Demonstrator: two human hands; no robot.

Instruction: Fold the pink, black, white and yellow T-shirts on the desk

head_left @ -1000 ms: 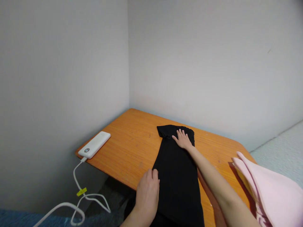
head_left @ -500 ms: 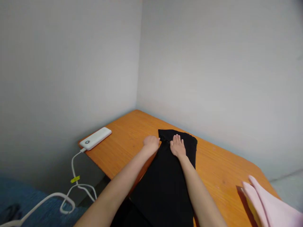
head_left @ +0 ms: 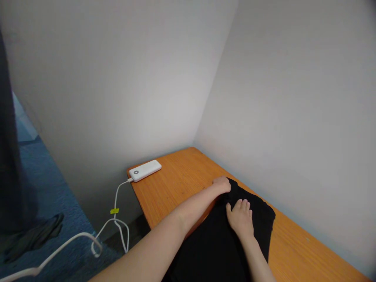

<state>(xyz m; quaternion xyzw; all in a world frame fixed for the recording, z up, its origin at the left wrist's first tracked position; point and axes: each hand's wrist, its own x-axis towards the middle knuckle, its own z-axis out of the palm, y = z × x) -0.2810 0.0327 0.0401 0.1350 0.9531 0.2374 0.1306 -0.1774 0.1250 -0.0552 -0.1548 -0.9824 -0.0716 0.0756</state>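
A black garment (head_left: 217,246) lies lengthwise over the wooden table (head_left: 182,172), its far end close to the wall. Its exact kind does not show. At the far left edge of the cloth, my left hand (head_left: 222,185) is closed, gripping the garment, with the fingertips partly hidden. My right hand (head_left: 241,219) rests flat on top of the fabric, fingers stretched and thumb apart, a little nearer to me and to the right of my left hand.
A white power bank (head_left: 145,170) sits at the table's left corner. Its white cable (head_left: 116,196), with a yellow tag (head_left: 114,211), hangs over the edge. A blue surface (head_left: 53,188) with dark cloth (head_left: 35,235) is at left. Walls meet behind the table.
The view has swung left, so the pink folded cloth at right is out of sight. My left hand has moved onto the garment's edge; my right hand still lies flat on the cloth.
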